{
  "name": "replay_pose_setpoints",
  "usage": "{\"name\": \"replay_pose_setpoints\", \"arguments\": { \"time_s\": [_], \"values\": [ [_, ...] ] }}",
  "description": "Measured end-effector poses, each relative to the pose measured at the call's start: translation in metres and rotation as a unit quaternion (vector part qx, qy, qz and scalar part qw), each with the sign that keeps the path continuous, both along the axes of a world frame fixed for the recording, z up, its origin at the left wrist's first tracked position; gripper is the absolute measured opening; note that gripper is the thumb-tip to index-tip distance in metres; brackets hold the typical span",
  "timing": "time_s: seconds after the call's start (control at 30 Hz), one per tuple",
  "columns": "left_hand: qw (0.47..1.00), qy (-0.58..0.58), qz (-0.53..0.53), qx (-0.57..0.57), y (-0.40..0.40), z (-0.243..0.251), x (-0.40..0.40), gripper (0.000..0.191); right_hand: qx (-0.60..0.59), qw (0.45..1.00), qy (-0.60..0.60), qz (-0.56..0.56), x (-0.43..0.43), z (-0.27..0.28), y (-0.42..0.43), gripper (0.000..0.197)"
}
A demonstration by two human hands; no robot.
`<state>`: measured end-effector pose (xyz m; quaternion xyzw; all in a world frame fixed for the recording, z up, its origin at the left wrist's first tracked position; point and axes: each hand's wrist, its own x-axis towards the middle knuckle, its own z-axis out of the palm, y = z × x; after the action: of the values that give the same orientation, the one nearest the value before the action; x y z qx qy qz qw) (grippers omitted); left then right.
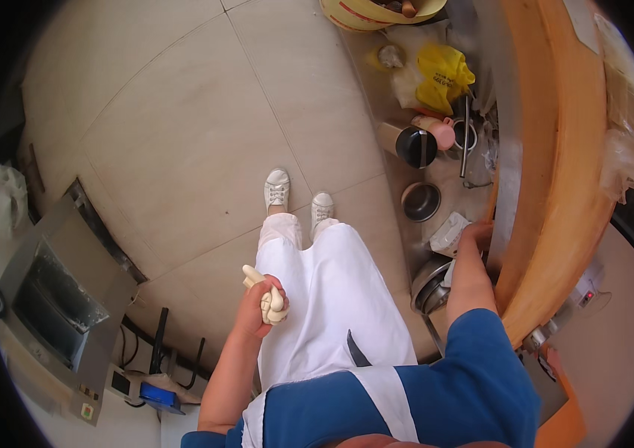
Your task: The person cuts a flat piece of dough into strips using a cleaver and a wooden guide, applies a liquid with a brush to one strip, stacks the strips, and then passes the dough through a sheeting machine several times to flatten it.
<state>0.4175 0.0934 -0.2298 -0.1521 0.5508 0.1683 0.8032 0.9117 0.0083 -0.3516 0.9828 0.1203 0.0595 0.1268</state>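
My left hand (258, 308) is closed around a clump of pale, rope-like dough (273, 302), held in front of the white apron (333, 302). Thick rounded strands stick out above and below the fingers. My right arm reaches down to the side, and my right hand (479, 232) is partly hidden under the wooden counter edge (563, 224). Just beside it is a crumpled white packet (449, 234); whether the fingers grip anything cannot be seen. Below that packet, metal bowls (431, 284) sit on the low shelf, close to my forearm.
The low shelf also carries a dark round bowl (421, 201), a black-lidded container (416, 147), a pink cup (441, 133) and a yellow plastic bag (444, 78). A yellow bucket (373, 14) stands beyond. A grey metal machine (65, 308) is at left on the tiled floor (182, 140).
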Motion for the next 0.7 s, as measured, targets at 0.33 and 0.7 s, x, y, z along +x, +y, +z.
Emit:
{"name": "replay_pose_setpoints", "arguments": {
  "time_s": [0.33, 0.7],
  "values": [
    [0.994, -0.112, 0.020, 0.009, -0.003, 0.009, 0.043, 0.018, 0.051, 0.978, 0.157, 0.129, -0.067, -0.036, 0.006, 0.052],
    [0.916, -0.110, 0.350, 0.163, -0.030, 0.112, 0.066, 0.030, 0.214, 0.437, 0.551, 0.678, -0.324, 0.274, 0.095, 0.046]
  ]
}}
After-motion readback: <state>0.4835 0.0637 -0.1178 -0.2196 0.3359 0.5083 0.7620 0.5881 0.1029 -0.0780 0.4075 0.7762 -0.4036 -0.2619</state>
